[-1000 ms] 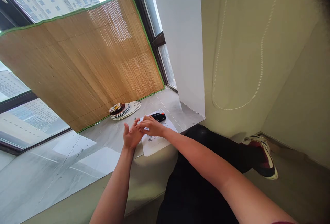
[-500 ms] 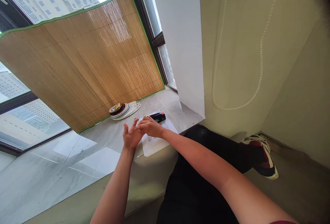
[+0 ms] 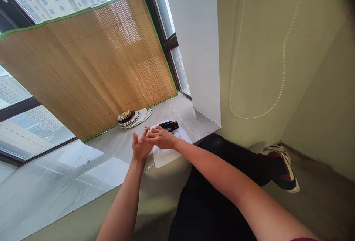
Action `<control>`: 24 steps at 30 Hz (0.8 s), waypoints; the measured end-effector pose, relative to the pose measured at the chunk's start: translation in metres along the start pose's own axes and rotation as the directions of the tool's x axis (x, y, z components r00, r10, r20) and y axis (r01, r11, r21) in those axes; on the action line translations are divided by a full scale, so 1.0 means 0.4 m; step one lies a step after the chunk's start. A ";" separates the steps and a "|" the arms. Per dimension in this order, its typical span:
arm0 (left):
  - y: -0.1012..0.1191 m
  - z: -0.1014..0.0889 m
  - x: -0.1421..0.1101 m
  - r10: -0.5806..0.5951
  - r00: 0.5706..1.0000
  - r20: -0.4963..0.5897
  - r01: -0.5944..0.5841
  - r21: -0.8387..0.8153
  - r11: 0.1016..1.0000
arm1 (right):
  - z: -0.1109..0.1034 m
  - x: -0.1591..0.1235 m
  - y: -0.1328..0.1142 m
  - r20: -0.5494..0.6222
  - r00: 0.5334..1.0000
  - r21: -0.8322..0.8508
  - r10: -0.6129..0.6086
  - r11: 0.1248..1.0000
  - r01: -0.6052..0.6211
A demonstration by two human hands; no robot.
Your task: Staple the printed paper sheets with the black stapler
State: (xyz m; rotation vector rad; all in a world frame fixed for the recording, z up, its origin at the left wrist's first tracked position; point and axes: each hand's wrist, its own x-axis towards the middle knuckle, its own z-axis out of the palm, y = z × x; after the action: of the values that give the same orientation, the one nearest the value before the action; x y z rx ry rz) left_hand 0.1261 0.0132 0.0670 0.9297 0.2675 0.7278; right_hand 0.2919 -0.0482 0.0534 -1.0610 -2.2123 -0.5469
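Bamboo mat [image 3: 88, 60] leaned against the window at far left, with a stack of plates [image 3: 131, 117] on the marble sill [image 3: 83, 174] at its foot. Left hand [image 3: 140, 145] was raised palm-up above the sill, fingers loosely spread and slightly curled, holding nothing that could be made out. Right hand [image 3: 162, 138] lay over it from the right, fingers drawn together with their tips touching the left fingers; whether a small item was pinched between them could not be told. Across the preceding second both hands had barely shifted: the contact between the fingertips persisted and only the right fingers had closed a little over the left. This was judged to indicate fine work at the fingertips rather than a reach for anything. Printed sheet [image 3: 169, 148] lay flat on the sill just beneath and right of the hands, unmoved, with a black-and-orange tool [image 3: 170, 125] resting on its far end, untouched.
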 end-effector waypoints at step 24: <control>-0.004 -0.008 -0.004 -0.012 1.000 -0.002 0.012 0.041 0.999 | -0.005 -0.002 -0.007 -0.002 0.989 -0.220 -0.145 0.965 0.141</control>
State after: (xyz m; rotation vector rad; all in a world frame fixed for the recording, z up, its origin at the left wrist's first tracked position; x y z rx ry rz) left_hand 0.1242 0.0136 0.0637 0.9655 0.2902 0.7139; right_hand 0.2907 -0.0516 0.0542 -1.0040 -2.2629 -0.8781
